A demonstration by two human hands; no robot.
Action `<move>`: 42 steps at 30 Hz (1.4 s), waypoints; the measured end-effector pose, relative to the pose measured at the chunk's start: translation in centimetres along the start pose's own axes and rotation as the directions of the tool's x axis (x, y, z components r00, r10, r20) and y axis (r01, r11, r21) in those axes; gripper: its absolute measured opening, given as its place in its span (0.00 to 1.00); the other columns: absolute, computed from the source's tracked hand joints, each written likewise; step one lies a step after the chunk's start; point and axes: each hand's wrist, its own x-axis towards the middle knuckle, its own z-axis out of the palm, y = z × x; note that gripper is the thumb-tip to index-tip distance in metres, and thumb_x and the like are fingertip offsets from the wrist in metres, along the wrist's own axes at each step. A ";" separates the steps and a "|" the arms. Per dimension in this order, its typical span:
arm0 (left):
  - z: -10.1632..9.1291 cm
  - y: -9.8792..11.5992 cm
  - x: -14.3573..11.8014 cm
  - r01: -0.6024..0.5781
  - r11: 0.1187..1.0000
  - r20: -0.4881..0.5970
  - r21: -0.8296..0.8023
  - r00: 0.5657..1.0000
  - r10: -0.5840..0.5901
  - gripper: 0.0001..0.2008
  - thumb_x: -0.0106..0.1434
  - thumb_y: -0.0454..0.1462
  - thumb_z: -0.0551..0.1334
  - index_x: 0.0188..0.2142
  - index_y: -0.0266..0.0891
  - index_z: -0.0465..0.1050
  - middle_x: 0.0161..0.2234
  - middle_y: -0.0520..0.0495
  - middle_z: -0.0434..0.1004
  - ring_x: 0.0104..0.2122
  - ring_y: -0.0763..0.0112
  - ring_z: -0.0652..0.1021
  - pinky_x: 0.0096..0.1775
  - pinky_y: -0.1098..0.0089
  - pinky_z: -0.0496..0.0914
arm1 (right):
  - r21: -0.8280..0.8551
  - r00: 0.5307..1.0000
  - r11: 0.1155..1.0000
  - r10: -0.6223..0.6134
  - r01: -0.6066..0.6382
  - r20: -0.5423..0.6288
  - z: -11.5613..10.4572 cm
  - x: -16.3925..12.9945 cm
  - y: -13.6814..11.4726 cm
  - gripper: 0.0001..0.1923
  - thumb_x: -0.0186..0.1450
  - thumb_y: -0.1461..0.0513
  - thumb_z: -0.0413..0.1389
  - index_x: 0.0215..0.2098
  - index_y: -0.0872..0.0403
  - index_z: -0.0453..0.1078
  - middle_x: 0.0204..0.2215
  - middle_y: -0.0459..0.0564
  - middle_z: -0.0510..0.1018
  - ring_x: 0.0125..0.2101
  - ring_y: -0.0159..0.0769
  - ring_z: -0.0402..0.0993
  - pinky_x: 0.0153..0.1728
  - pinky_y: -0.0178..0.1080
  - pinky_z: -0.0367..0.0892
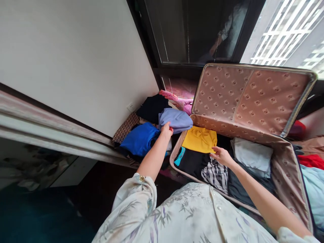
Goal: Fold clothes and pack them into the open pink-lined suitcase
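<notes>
My left hand point(167, 129) is closed on the near edge of a folded lavender garment point(176, 118), which lies over the left rim of an open suitcase point(291, 182). My right hand point(221, 156) pinches the near right corner of a folded yellow garment point(199, 139) inside the case. Beneath and in front of the yellow cloth are a black garment point(193, 162) with a turquoise band and a black-and-white striped one point(215, 173). Farther right in the case, a light grey folded garment point(253, 153) rests on dark grey clothing point(240, 187).
The suitcase lid point(253, 98) stands raised against the window. Left of the case are a blue garment point(140, 138), a dark navy one point(153, 108) and a patterned brown cushion-like item point(128, 126) by the wall. Red and pale blue clothes point(312, 189) lie at the right.
</notes>
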 end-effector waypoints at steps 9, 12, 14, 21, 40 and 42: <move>0.3 1.1 -5.4 0.025 0.918 0.486 -0.395 0.854 0.186 0.14 0.57 0.37 0.67 0.44 0.41 0.76 0.40 0.47 0.80 0.41 0.65 0.80 0.43 0.67 0.75 | 0.949 0.954 0.141 -0.062 -0.281 0.292 0.8 7.4 -14.0 0.37 0.67 0.41 0.56 0.62 0.58 0.61 0.48 0.67 0.81 0.48 0.50 0.82 0.50 0.55 0.77; -2.8 -1.4 -7.7 0.127 0.919 0.610 -0.373 0.780 0.140 0.16 0.51 0.33 0.67 0.42 0.41 0.78 0.39 0.48 0.83 0.41 0.64 0.81 0.46 0.66 0.75 | 0.974 0.970 -0.040 -0.108 -0.225 0.220 0.8 7.9 -13.9 0.34 0.66 0.40 0.56 0.60 0.54 0.66 0.49 0.62 0.82 0.51 0.53 0.80 0.51 0.58 0.75; -5.6 -3.8 -8.6 0.197 0.949 0.722 -0.246 0.690 0.044 0.18 0.49 0.32 0.68 0.41 0.42 0.79 0.40 0.49 0.84 0.44 0.62 0.82 0.50 0.64 0.74 | 0.983 0.983 -0.053 -0.060 -0.175 0.172 0.6 7.3 -12.0 0.29 0.65 0.43 0.58 0.56 0.51 0.70 0.46 0.57 0.84 0.51 0.53 0.80 0.52 0.56 0.75; -10.8 -10.8 -7.3 0.342 0.907 0.910 0.248 0.240 -0.339 0.41 0.46 0.52 0.78 0.57 0.43 0.73 0.51 0.39 0.81 0.57 0.45 0.77 0.56 0.52 0.71 | 0.944 0.962 0.187 0.079 -0.273 0.262 0.1 -0.3 -1.5 0.34 0.42 0.63 0.73 0.48 0.53 0.75 0.37 0.52 0.86 0.36 0.50 0.84 0.45 0.52 0.78; 11.4 -26.7 -2.2 -0.726 0.225 0.760 0.649 0.611 -0.220 0.43 0.61 0.35 0.66 0.73 0.43 0.52 0.72 0.32 0.52 0.70 0.43 0.58 0.65 0.45 0.58 | 0.097 0.778 0.878 0.462 -0.468 -0.427 -1.9 4.3 13.3 0.47 0.64 0.49 0.60 0.75 0.53 0.49 0.70 0.72 0.58 0.65 0.71 0.59 0.59 0.71 0.57; 10.3 -28.1 -3.1 -0.857 -0.013 0.831 0.515 0.503 -0.238 0.41 0.62 0.35 0.65 0.73 0.47 0.54 0.75 0.36 0.43 0.72 0.38 0.52 0.66 0.40 0.54 | -0.155 0.838 0.898 0.306 -0.411 -0.452 0.2 5.0 13.3 0.48 0.66 0.47 0.59 0.77 0.49 0.44 0.74 0.69 0.47 0.69 0.72 0.51 0.60 0.72 0.55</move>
